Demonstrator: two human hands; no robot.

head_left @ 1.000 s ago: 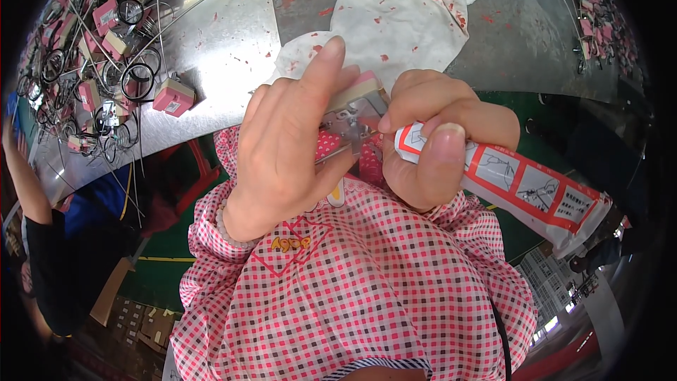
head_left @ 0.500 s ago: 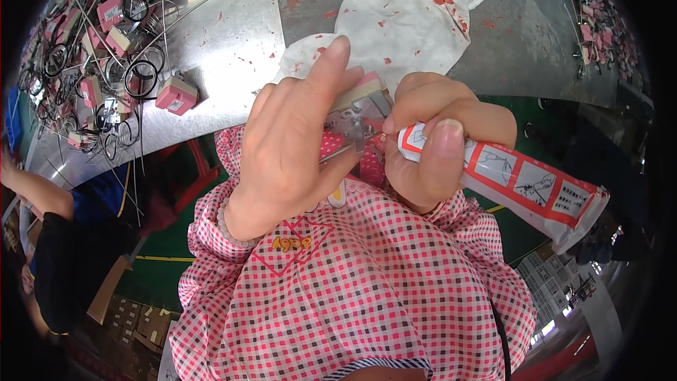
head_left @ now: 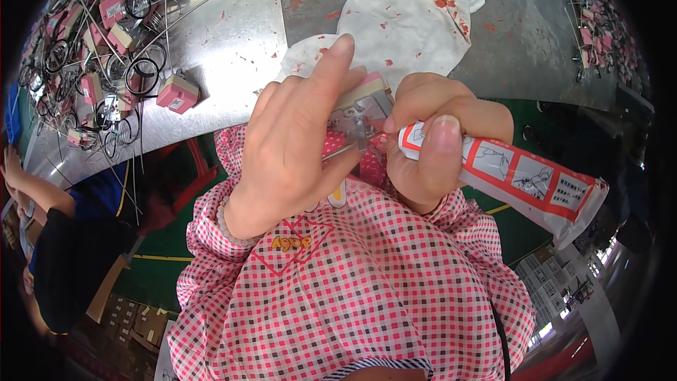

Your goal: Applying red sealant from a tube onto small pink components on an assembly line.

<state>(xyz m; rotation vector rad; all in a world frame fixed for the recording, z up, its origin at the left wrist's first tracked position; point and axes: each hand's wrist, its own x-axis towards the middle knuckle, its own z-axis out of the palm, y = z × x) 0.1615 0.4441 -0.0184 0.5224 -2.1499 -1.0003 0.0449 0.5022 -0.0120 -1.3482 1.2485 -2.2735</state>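
Left hand: the left hand [head_left: 296,148] sits at the centre of the frame, fingers curled around a small pink-and-cream boxy part with a metal bracket [head_left: 363,109], forefinger stretched up along its top.
Held part: it lies between the two hands, mostly covered by the left fingers, only its cream top and metal face showing just right of them.
Right hand: the right hand [head_left: 434,144] is closed in a fist on a white squeeze tube with red bands and small diagrams [head_left: 522,180], thumb pressed flat on the tube's near end.
Tube: its nozzle end meets the metal face of the part; whether the tip touches is hidden by the fingers. The body runs out toward the lower right.
Bench: a shiny metal worktop [head_left: 233,49] fills the upper frame.
Cloth: a white rag spotted with red [head_left: 409,21], upper centre.
Stock: more pink boxy parts with coiled wires [head_left: 113,42], upper left.
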